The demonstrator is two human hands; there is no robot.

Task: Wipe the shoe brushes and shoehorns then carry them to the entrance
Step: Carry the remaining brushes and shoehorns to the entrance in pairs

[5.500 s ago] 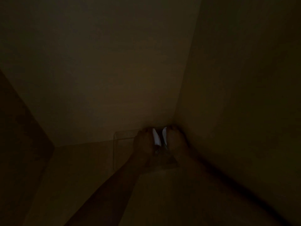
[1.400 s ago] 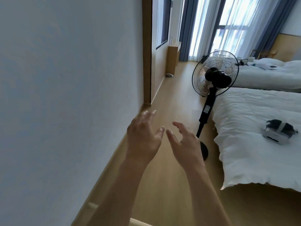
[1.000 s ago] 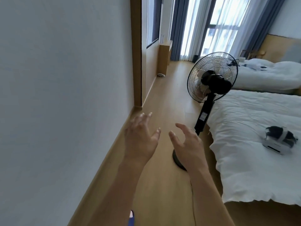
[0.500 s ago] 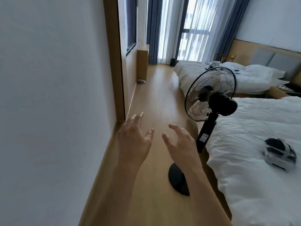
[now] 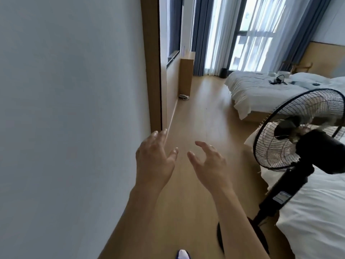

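Along the left side runs a pale wall (image 5: 65, 109), and the person's left hand (image 5: 155, 161) is raised just beside it, fingers (image 5: 158, 136) spread and relaxed, holding nothing. Just to its right the right hand (image 5: 209, 163) hangs level with it, fingers (image 5: 202, 144) loosely curved and likewise empty. No shoe brush or shoehorn is anywhere in sight, so which way they lie from either hand cannot be told; neither hand looks nearer to anything. Ahead stretches the wooden floor (image 5: 201, 113) toward the curtained window. Further right stand a black pedestal fan (image 5: 298, 131) and white beds (image 5: 261, 88); no container shows.
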